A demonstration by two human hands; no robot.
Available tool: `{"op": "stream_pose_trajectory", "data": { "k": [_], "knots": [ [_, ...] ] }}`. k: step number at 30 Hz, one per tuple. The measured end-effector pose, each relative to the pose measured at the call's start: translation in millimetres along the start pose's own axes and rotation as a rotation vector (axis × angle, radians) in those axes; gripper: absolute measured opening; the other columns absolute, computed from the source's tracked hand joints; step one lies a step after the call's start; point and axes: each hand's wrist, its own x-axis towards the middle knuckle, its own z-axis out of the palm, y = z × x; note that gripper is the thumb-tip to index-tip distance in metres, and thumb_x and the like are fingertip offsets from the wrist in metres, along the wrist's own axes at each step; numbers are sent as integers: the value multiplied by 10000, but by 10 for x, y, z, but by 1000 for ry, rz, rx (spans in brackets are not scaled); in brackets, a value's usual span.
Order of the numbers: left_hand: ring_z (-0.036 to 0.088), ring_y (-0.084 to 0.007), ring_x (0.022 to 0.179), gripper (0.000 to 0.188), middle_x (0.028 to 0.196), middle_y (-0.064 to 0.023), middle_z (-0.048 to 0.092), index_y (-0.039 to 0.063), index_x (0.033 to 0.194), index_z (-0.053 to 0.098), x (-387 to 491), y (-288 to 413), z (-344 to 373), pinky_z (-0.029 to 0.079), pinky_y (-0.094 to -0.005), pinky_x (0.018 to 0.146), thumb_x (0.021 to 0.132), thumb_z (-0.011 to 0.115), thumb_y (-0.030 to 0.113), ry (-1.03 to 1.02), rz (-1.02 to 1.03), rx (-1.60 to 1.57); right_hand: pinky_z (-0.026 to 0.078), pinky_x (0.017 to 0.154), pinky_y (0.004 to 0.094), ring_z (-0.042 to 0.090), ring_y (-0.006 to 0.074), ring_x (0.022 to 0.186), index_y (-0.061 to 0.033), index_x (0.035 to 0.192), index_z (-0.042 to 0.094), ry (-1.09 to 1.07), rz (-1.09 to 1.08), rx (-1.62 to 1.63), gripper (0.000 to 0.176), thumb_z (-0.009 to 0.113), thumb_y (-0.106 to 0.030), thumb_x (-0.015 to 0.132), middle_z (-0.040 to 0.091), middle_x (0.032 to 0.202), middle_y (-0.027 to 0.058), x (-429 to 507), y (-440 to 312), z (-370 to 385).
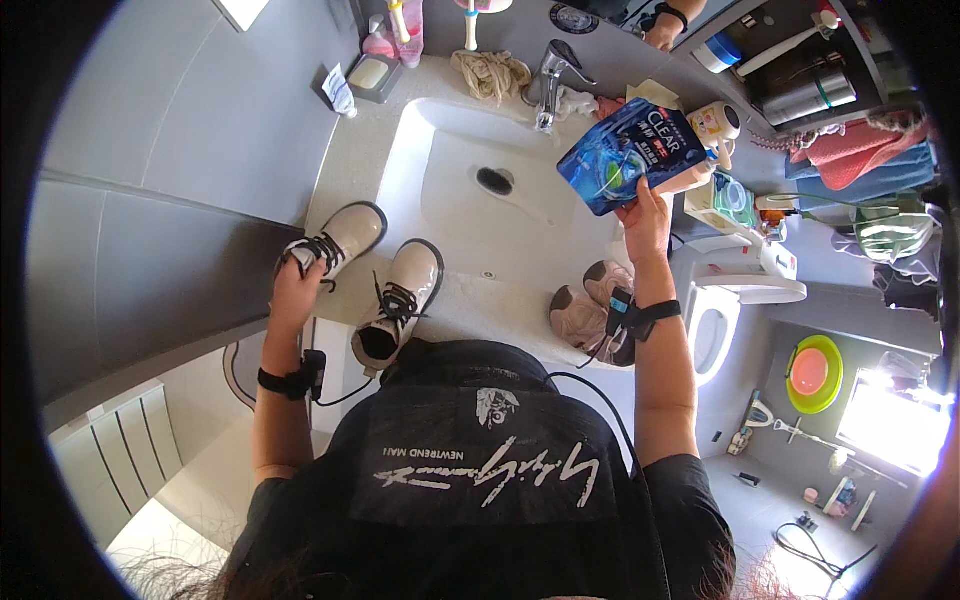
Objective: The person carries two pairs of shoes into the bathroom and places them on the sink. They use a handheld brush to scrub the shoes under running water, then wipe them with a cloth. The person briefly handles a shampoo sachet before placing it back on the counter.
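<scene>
My right hand (646,221) grips the lower edge of a blue Clear pouch (626,154) over the right side of the washbasin (457,217). On the left, my left hand (298,289) holds a cream lace-up shoe (354,229) by its tongue and laces at the counter's edge. Its mate, another cream shoe (414,270) with black laces, stands between that hand and my body. A brush (495,181) with dark bristles and a pale handle lies in the basin. Pink shoes (581,315) rest on the counter near my right forearm.
Behind the basin are a chrome faucet (551,82) and a crumpled beige cloth (491,73). A soap dish (375,79) and a white tube (340,91) sit at the back left. To the right are a mug (715,124), an open shelf with a steel flask (810,97), and a toilet (712,330).
</scene>
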Motion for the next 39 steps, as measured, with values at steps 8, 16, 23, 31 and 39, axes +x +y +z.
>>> {"op": "stream_pose_trajectory", "data": {
  "k": [8,16,23,31,39],
  "knots": [
    [586,-429,800,297,835,-235,622,14,936,580,-57,173,-71,455,-492,696,849,559,298,74,30,458,475,674,190,593,72,775,-68,992,576,18,-33,56,233,498,-282,947,635,913,-2,-258,25,531],
    [607,-380,809,298,892,-209,632,1,1002,584,-181,613,-264,479,-442,693,859,564,261,151,128,547,474,626,205,559,59,683,-30,949,584,-102,-82,-143,271,478,-279,959,619,818,-4,-340,251,850],
    [618,-226,989,367,1059,-129,641,4,1173,543,-314,1094,-5,492,-318,808,863,621,183,5,270,-229,448,630,208,514,49,699,17,916,588,-161,-105,-302,323,476,-283,961,599,795,-5,-595,333,1262],
    [581,-80,864,257,960,-22,619,-4,1084,557,-94,1251,652,469,-236,797,940,518,205,-446,142,-718,436,683,207,482,46,743,20,967,591,-339,-59,-363,300,472,-256,965,581,822,-15,-949,523,1463],
    [647,-117,711,354,862,-44,648,23,995,600,-142,1224,626,538,-258,654,927,512,358,-401,-191,-931,466,783,240,565,93,848,29,1088,555,-468,227,-264,409,552,-342,915,617,945,38,-1072,614,1368]
  ]
}}
